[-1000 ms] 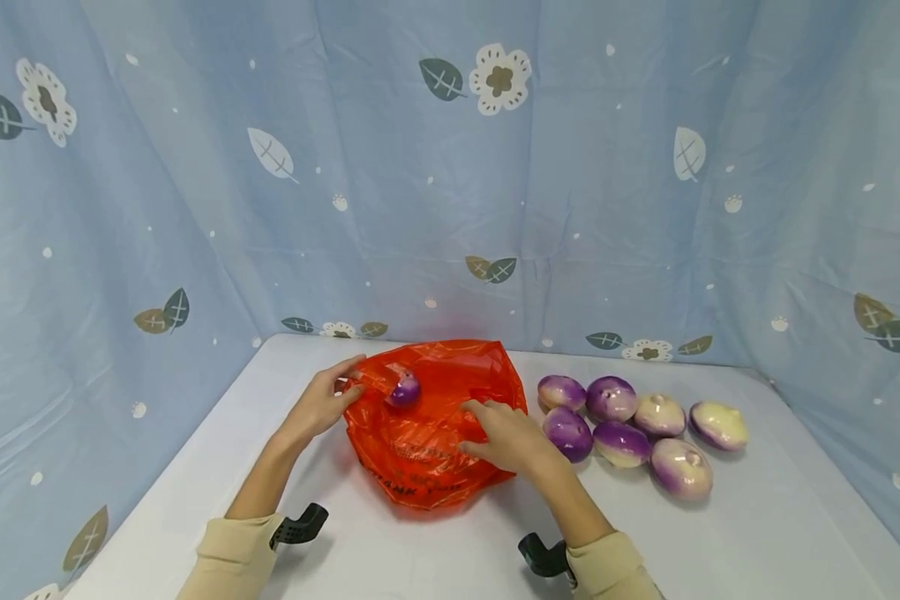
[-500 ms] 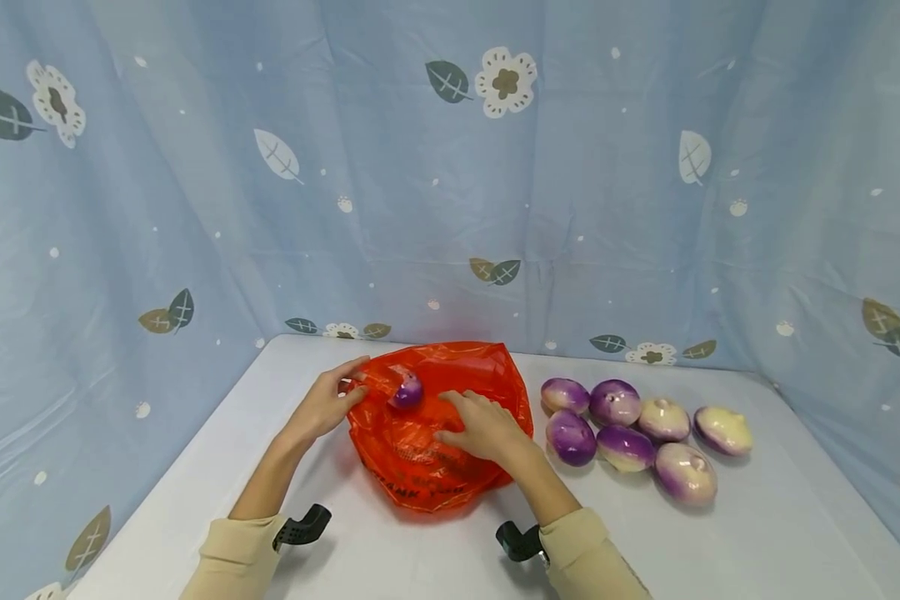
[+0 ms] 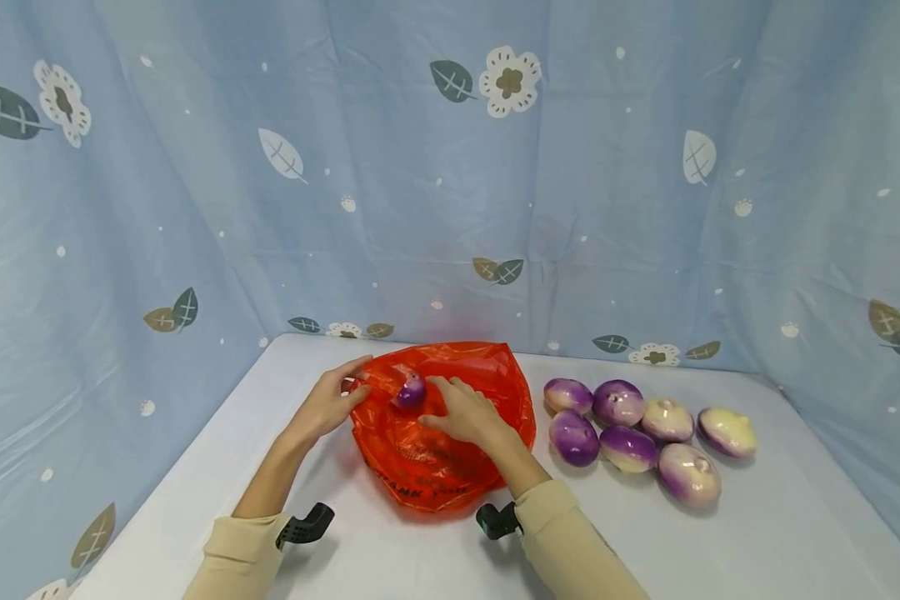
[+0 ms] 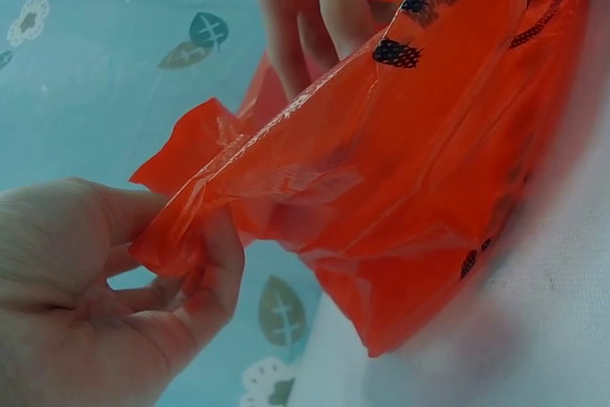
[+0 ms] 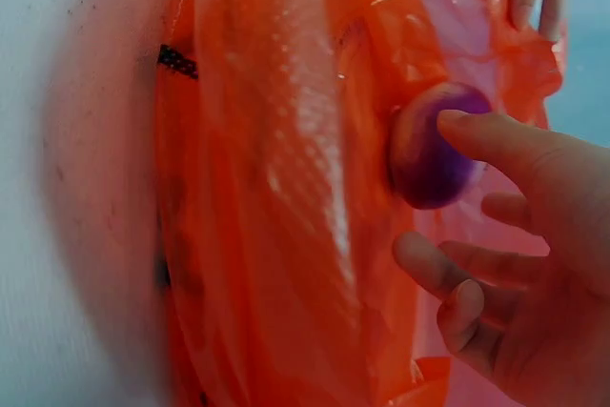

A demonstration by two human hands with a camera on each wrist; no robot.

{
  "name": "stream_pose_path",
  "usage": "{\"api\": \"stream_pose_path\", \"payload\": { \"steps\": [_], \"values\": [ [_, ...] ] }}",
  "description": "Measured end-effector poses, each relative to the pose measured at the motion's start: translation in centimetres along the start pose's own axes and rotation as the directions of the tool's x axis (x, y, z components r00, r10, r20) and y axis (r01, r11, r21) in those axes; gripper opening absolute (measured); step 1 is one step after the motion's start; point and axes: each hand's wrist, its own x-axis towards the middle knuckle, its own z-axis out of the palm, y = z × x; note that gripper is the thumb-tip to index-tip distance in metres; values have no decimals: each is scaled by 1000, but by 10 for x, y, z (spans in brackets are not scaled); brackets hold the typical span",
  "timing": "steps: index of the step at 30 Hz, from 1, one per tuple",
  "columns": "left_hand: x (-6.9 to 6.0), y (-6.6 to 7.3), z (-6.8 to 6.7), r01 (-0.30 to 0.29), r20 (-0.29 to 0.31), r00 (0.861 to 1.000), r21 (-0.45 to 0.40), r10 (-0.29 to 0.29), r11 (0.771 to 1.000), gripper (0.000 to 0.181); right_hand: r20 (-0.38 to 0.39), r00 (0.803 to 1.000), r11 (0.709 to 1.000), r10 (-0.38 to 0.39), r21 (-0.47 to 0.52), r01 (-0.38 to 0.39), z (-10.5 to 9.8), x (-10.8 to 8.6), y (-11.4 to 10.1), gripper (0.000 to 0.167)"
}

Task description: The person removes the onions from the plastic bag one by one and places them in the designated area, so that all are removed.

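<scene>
A red plastic bag with dark printing lies with its mouth spread on the white table. My left hand pinches the bag's left rim between thumb and fingers, plain in the left wrist view. Inside the bag sits a glossy purple-and-white turnip, partly covered by a fold of red film. My right hand is over the bag just right of that turnip, its fingers loosely bent and apart. In the right wrist view one digit overlaps the turnip; whether it touches cannot be told.
Several more purple-and-cream turnips lie grouped on the white table to the right of the bag. A blue curtain with leaves and flowers hangs behind and at both sides. Black wrist mounts stick out from the sleeves.
My right hand has moved left across the bag's mouth, from its right side to beside the turnip inside. The left hand keeps its pinch on the rim.
</scene>
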Motion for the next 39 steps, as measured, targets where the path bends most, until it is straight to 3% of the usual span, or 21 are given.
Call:
{"api": "stream_pose_path", "payload": {
  "steps": [19, 25, 39],
  "values": [
    [9, -3, -5, -11, 16, 1000, 3, 11, 1000, 52, -36, 998, 996, 44, 74, -41, 14, 32, -8, 80],
    [9, -3, -5, -9, 18, 1000, -3, 9, 1000, 52, -46, 999, 999, 25, 45, -23, 16, 37, -12, 77],
    [13, -3, -6, -12, 20, 1000, -1, 12, 1000, 52, -54, 998, 996, 29, 91, -23, 19, 42, -11, 74]
  ]
}}
